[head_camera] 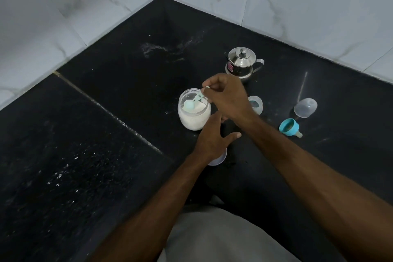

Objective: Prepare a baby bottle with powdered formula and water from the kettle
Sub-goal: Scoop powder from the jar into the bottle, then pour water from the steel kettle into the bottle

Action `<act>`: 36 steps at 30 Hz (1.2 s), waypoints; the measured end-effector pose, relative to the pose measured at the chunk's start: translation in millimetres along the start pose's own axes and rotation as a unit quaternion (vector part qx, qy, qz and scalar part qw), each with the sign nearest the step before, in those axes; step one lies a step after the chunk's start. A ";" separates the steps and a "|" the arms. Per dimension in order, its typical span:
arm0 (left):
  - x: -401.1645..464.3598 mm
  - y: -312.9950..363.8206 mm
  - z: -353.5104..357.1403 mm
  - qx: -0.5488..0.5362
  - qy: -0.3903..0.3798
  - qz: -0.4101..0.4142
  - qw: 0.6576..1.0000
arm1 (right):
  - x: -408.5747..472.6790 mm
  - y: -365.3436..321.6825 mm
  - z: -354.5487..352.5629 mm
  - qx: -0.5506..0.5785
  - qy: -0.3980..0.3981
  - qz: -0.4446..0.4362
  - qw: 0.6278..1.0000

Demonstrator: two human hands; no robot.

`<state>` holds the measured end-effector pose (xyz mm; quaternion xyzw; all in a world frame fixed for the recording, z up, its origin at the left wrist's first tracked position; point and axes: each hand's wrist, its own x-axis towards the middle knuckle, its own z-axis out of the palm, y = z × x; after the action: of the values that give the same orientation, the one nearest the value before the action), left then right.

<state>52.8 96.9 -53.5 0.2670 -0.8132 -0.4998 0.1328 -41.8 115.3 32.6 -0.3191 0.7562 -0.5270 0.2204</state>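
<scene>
Right hand (227, 95) pinches the scoop (192, 103) handle, bowl inside the open formula jar (193, 119) on the black worktop (106, 134). Left hand (212, 136), fingers spread and loose, touches the jar's side. Bottle (256, 105) (partly hidden) behind the right wrist; kettle (241, 62) beyond.

Black stone counter (89, 155) (white specks scattered), marbled white wall tiles (297, 2)
</scene>
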 end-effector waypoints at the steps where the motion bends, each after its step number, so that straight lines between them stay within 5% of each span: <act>1: -0.1 -0.3 -0.1 0.002 0.004 0.000 1.000 | 1.0 0.6 4.0 -0.018 -0.006 -0.005 1.000; 14: 4.4 -4.0 3.7 0.026 0.010 0.012 1.000 | 0.8 1.7 7.8 -0.164 -0.042 -0.071 0.983; 25: 12.4 5.1 5.6 0.003 -0.008 0.019 1.000 | 7.6 9.6 -34.9 -0.100 0.035 -0.081 0.991; 36: 33.5 20.6 13.8 -0.023 -0.020 0.031 0.999 | 37.2 30.9 -100.3 0.041 0.121 0.056 0.990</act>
<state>12.4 95.5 -43.4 0.2288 -0.8118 -0.5193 0.1377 -142.6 162.0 38.6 -0.2013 0.7716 -0.5792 0.1692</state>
